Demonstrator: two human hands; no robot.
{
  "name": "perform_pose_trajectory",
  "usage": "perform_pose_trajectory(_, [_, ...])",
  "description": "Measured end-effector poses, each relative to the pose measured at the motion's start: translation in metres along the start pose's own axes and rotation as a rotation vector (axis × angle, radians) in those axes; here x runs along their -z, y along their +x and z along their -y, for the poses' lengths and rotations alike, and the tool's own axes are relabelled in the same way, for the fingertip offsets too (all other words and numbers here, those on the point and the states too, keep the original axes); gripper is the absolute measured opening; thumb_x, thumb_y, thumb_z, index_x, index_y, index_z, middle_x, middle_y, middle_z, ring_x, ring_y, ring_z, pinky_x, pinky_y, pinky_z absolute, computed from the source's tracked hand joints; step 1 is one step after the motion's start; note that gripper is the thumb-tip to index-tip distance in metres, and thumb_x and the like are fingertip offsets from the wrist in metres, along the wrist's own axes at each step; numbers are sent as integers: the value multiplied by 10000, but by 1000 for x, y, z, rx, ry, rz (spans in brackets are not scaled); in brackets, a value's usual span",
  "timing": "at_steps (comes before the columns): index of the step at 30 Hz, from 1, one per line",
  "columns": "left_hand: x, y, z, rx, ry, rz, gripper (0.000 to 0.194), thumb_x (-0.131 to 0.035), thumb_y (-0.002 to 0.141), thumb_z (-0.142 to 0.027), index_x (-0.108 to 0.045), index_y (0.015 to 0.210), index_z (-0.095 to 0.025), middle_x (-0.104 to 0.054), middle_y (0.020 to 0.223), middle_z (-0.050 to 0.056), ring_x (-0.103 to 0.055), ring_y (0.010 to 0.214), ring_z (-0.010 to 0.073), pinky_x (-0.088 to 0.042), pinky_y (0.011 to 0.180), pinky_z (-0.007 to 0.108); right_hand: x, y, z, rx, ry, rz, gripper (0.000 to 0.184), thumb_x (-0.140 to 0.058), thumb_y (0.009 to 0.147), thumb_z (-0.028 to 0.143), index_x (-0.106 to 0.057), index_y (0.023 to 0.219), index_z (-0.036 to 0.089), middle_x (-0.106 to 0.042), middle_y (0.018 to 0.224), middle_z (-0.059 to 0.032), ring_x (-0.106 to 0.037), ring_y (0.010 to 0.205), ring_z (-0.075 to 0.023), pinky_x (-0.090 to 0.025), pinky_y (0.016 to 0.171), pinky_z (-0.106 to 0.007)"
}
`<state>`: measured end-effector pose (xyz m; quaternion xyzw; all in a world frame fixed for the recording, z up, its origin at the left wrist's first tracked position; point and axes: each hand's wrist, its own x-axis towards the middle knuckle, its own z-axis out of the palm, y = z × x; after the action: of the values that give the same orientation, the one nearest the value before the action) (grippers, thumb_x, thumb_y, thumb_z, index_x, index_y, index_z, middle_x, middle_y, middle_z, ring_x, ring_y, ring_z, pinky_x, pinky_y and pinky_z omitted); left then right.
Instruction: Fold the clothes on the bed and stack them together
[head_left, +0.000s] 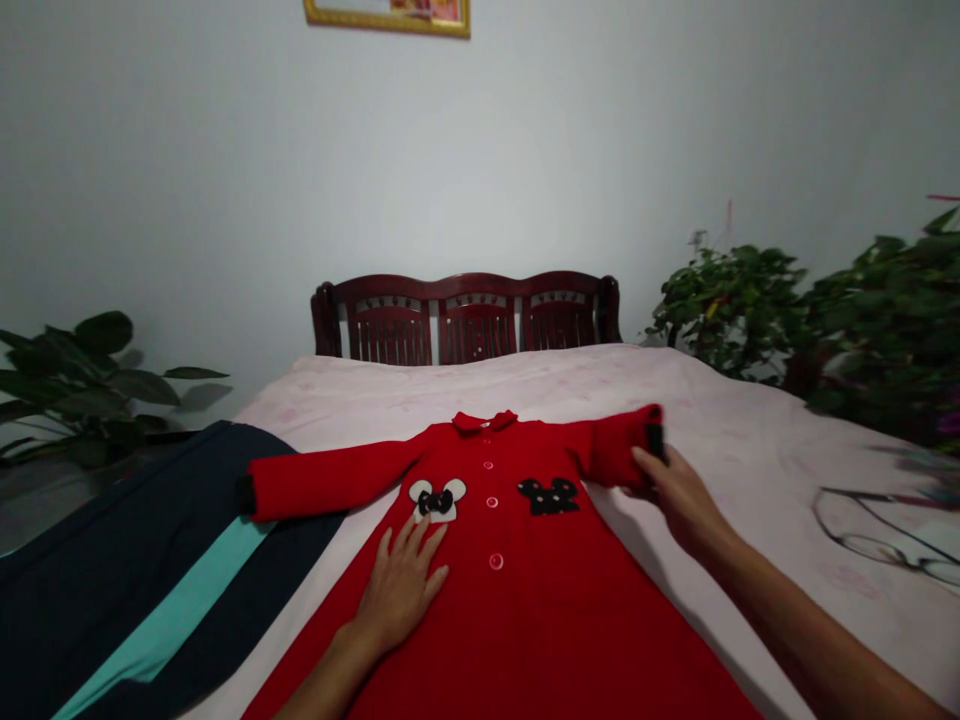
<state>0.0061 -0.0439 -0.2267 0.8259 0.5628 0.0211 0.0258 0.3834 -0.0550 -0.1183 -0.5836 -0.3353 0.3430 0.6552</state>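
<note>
Dress: red button-front dress [491, 640] lying flat on the bed, collar far, sleeves spread.
Bed: pink-sheeted bed [750, 480] under the dress, dark wooden headboard [465, 320] at the far end.
Left side: navy-and-teal cloth [150, 590] beneath the near sleeve.
Left hand [397, 590]: open, palm down on the chest, gripping nothing.
Right hand [675, 495]: closed on the black-cuffed right sleeve [615, 450].
Right side: eyeglasses [877, 540] on the bed.
</note>
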Motion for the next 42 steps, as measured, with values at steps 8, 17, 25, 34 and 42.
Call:
perform_pose_trajectory(8, [-8,3,4,26,-27,-8,572,-323,1005,-438,-308,1561,-305,-192,1629,-26,-160,1524,216,-113,1239,516,-85,33,-35,422,-837,873,290,-501,894,230,-697,1088,138,-704,1079,-81,-663,963,-163,-518,882,-280])
perform_pose_trajectory(17, [-12,5,5,28,-31,-25,548,-333,1001,-388,-334,1545,-331,-214,1616,-32,-204,1513,230,-171,1226,558,-151,145,-74,718,-1328,475,433,-446,914,152,-577,1325,109,-596,1290,-155,-562,1191,-266,-440,988,-354])
perform_pose_trajectory(25, [-17,11,8,18,-52,-27,542,-383,989,-360,-363,1530,-335,-250,1601,-12,-263,1492,265,-236,1198,599,-208,181,-94,905,-1477,624,379,-361,975,147,-588,1277,122,-519,1378,-162,-464,1283,-263,-384,1035,-371])
perform_pose_trajectory(34, [-14,10,6,24,-100,37,584,-390,981,-378,-311,1556,-316,-186,1619,1,-201,1510,299,-178,1202,627,-221,180,-109,641,-1498,347,389,-297,993,259,-497,1291,107,-549,1227,-203,-590,1069,-304,-459,830,-383])
perform_pose_trajectory(42, [-10,12,6,56,-110,75,585,-360,983,-403,-288,1562,-357,-166,1626,-40,-167,1521,275,-139,1220,608,-217,170,-118,324,-1429,552,306,-538,859,277,-635,1111,134,-653,1104,-146,-638,983,-263,-477,763,-329])
